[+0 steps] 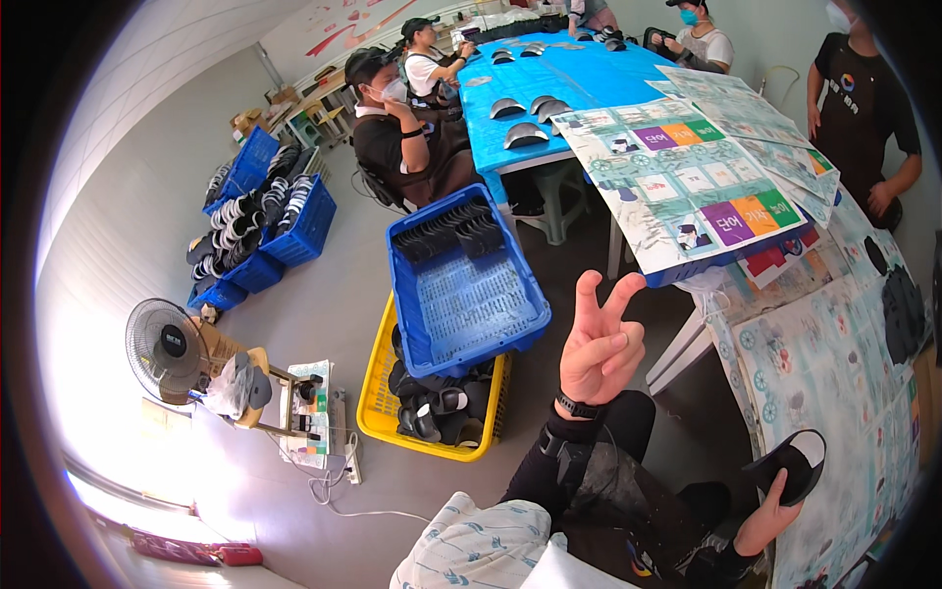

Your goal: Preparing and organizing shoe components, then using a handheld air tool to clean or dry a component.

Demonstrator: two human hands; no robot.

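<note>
My left hand (601,342) is raised in front of me, a black band at its wrist. Two fingers stretch up and apart while the others fold under the thumb, and nothing is in it. Low on the right, my right hand (769,520) grips a black curved piece (785,465) shaped like a cap brim, with a white patch on it. That piece is beside the edge of the paper-covered table (814,353). Beyond my left hand, a blue crate (471,285) with a row of black curved pieces (453,232) rests on a yellow crate (432,449).
More curved pieces (525,135) lie on the blue table (589,83), where several people sit. Another person (863,118) stands at the right. Printed sheets (687,177) are stacked nearby. Filled blue crates (299,231), a fan (167,344) and a floor cable (378,511) are on the left.
</note>
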